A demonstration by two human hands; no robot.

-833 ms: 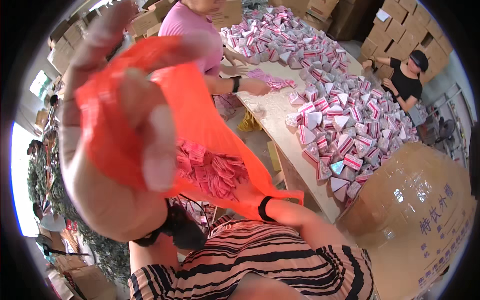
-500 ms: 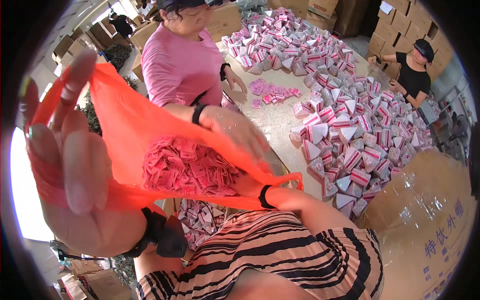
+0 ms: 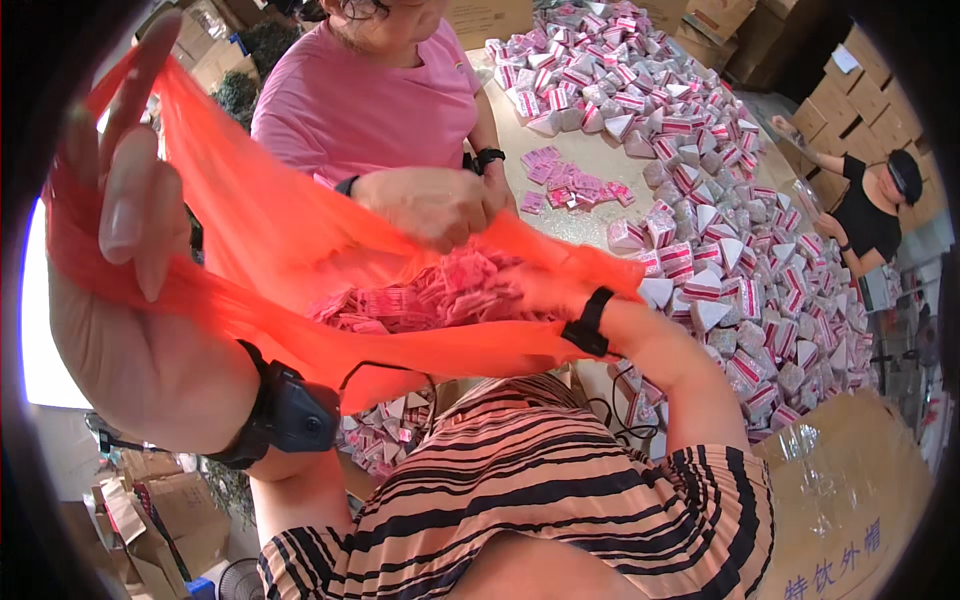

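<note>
My left hand (image 3: 125, 215) has its fingers hooked into one side of the red-orange plastic bag (image 3: 250, 215), gripping the film up close to my face. My right hand (image 3: 548, 292) is at the bag's other side among the small pink packets (image 3: 450, 285); tinted film and blur cover its fingers, so I cannot tell whether they are closed on anything. Compared with half a second ago, the bag's mouth looks narrower and the packets show as a longer, flatter band reaching toward my right wrist. The co-worker's hand (image 3: 430, 205), spread over the bag then, is now curled at its far edge. So the load lies nearer my right side. Beyond, loose pink packets (image 3: 575, 185) and wrapped wedge-shaped packages (image 3: 750, 295) lie on the counter (image 3: 610, 158).
</note>
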